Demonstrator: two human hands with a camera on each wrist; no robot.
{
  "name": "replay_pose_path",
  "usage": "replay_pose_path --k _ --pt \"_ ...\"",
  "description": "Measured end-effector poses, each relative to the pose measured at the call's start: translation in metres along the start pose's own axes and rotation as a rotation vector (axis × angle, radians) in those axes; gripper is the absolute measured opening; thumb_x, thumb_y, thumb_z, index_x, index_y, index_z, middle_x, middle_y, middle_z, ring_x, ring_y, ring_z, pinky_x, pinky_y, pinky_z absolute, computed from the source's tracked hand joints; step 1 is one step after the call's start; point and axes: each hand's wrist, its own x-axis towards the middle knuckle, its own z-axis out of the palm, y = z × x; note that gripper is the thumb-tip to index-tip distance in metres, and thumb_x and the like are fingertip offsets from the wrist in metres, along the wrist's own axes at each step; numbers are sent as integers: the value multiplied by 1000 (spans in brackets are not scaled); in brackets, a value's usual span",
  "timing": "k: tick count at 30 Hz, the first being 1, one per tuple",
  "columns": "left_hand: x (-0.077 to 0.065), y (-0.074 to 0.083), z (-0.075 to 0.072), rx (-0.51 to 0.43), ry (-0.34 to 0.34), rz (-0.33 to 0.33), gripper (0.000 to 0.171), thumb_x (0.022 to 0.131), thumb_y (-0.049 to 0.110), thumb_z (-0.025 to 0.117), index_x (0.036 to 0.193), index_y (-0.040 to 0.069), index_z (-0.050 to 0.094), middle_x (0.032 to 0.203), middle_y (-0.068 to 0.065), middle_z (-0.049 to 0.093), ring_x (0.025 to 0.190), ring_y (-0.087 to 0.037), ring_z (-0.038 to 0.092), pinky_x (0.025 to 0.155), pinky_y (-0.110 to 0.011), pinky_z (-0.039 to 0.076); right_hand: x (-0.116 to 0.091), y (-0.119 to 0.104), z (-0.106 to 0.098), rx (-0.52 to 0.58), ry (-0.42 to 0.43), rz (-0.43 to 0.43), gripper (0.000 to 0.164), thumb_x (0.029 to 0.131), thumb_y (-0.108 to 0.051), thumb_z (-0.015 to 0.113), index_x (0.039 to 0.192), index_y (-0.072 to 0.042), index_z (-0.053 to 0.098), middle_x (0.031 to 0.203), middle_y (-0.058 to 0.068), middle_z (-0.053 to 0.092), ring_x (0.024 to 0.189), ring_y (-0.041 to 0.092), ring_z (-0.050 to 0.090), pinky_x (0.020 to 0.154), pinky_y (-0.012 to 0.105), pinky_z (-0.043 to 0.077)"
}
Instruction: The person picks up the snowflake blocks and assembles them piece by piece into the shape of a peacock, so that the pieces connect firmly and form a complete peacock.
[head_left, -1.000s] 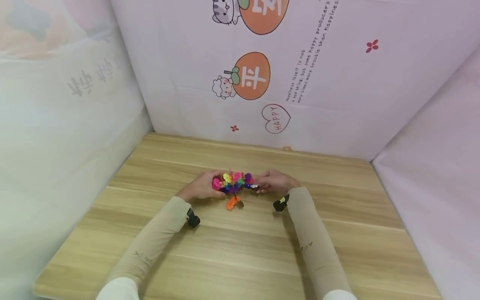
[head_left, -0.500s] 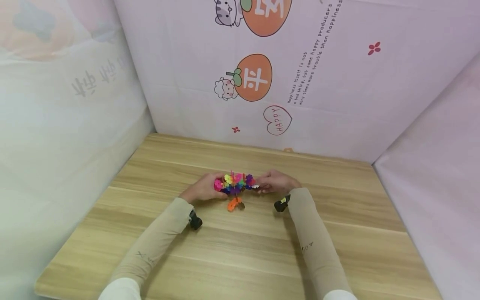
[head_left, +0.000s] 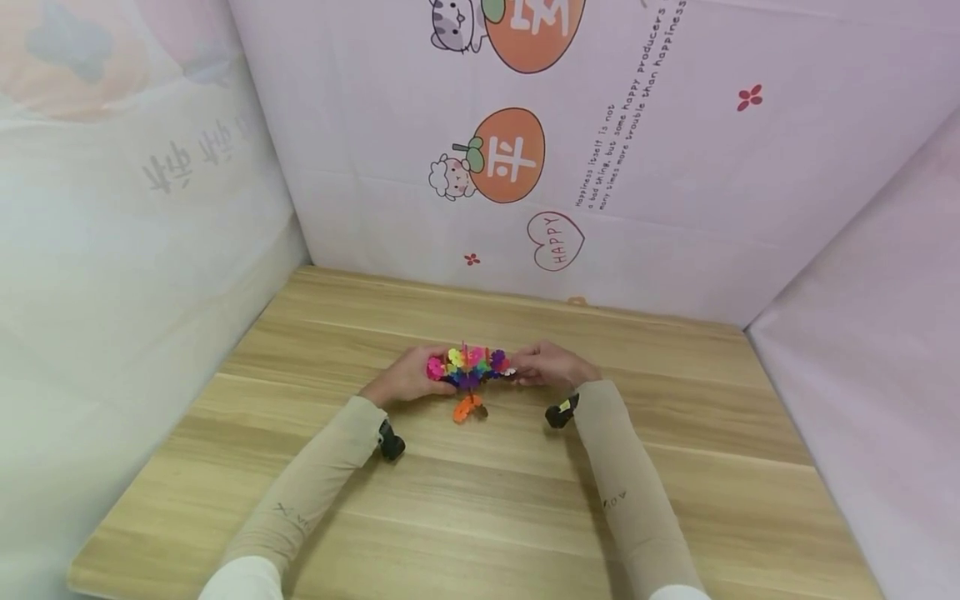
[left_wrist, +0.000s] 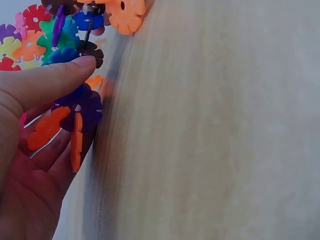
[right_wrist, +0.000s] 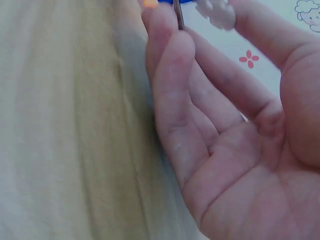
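A colourful cluster of interlocking plastic snowflake discs (head_left: 477, 358) is held above the table between two hands. The left hand (head_left: 408, 374) grips its left end. In the left wrist view the thumb (left_wrist: 60, 80) presses on a blue disc, with a purple disc (left_wrist: 85, 112) and orange discs below it. An orange disc (head_left: 467, 408) sticks out toward the person on the near side. The right hand (head_left: 553, 365) holds the right end, beside a white disc (right_wrist: 217, 12). In the right wrist view its fingertips touch a thin brown edge, and the rest of the cluster is cut off.
A wood-grain table (head_left: 450, 517) lies under both arms. Behind it stands a white printed cloth wall (head_left: 660, 250), with further cloth walls at left and right. Each wrist carries a small black camera (head_left: 391, 442).
The head view has shifted slightly. Both hands keep their hold on the disc cluster in nearly the same place, and the right wrist has turned a little.
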Motion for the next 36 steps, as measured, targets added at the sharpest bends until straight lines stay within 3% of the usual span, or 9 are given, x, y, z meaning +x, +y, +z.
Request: replay_pose_path --k 6,9,11,13,17,20,22,29,36 --pt "1 2 -1 -25 -3 -18 73 87 14 87 153 14 55 144 -10 68 131 -29 66 115 -46 52 -4 5 5 80 50 -40 26 108 -17 62 121 3 72 128 8 67 106 14 72 103 33 60" --pt "2 3 -2 -20 -4 -26 72 87 14 87 152 12 55 145 -12 67 132 -31 66 116 -47 52 -9 7 6 113 19 -79 25 109 -19 59 117 1 72 127 9 67 109 17 72 108 36 58" --pt "2 3 -3 -26 -7 -32 70 88 14 86 151 10 56 146 -13 66 133 -32 65 116 -48 51 -12 9 6 116 -22 -111 27 109 -17 58 122 4 70 138 15 65 119 22 71 113 39 55" --pt "2 4 -3 -24 -9 -39 68 89 14 86 150 10 56 147 -14 65 135 -33 64 118 -48 50 -16 11 6 106 -65 -135 33 108 -13 58 135 6 64 153 20 57 132 29 65 120 43 49" --pt "3 5 -3 -10 -8 -46 68 88 14 86 149 10 58 146 -13 66 135 -33 64 118 -49 49 -21 15 7 -63 -30 -124 53 100 -25 74 149 -12 59 162 9 52 147 28 52 127 47 39" --pt "3 4 -1 1 -2 -43 69 87 14 87 149 12 58 145 -12 67 134 -32 64 118 -49 49 -23 16 12 -172 61 -101 61 89 -40 86 145 -29 64 151 -1 63 144 22 56 126 46 40" --pt "4 3 0 1 1 -37 70 87 15 88 150 13 58 145 -11 67 133 -31 64 118 -49 49 -22 17 16 -182 104 -111 60 86 -41 88 142 -30 67 146 -2 67 139 22 61 124 48 42" --pt "5 0 2 -48 1 -21 71 86 14 88 150 12 58 145 -11 67 134 -30 64 118 -47 50 -18 20 27 -209 177 -169 55 87 -37 88 137 -24 71 138 3 73 120 19 72 109 41 57" --pt "7 -6 3 -66 -1 -5 70 86 15 89 148 10 59 144 -11 68 132 -30 66 116 -47 52 -18 20 32 -241 194 -234 50 88 -34 87 135 -21 73 135 4 74 115 19 74 100 35 61"
